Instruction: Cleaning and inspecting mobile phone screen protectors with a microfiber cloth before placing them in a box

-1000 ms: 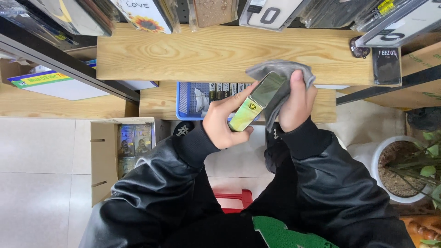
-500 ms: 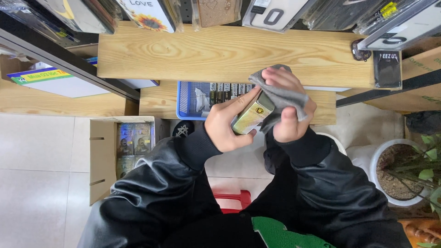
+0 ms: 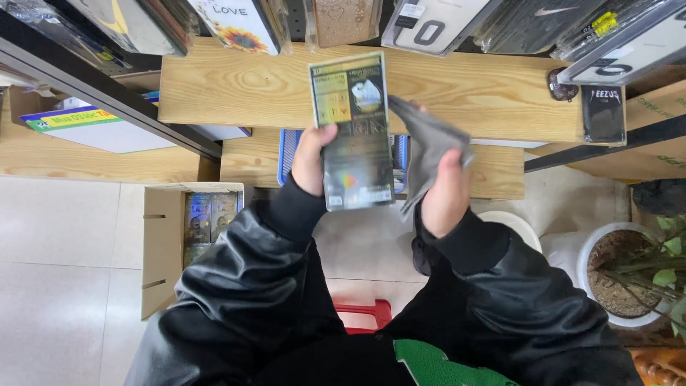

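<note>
My left hand [image 3: 310, 159] grips the left edge of a flat plastic-wrapped package [image 3: 353, 130] with a dark printed back, held upright in front of me. My right hand [image 3: 444, 191] holds a grey cloth [image 3: 425, 149] bunched against the package's right edge. Both arms wear a black leather jacket. Below the package lies a blue tray [image 3: 287, 151] on a lower wooden shelf, mostly hidden by my hands.
A wooden shelf [image 3: 486, 86] runs across the top, with phone cases in packets [image 3: 236, 21] hanging above it. An open cardboard box [image 3: 166, 236] with packets stands on the tiled floor at left. A white plant pot [image 3: 629, 271] sits at right, a red stool [image 3: 364, 313] under me.
The package has been turned from a tilted, cloth-wrapped hold to upright with its back facing me. My right hand and the cloth have slid off to its right edge.
</note>
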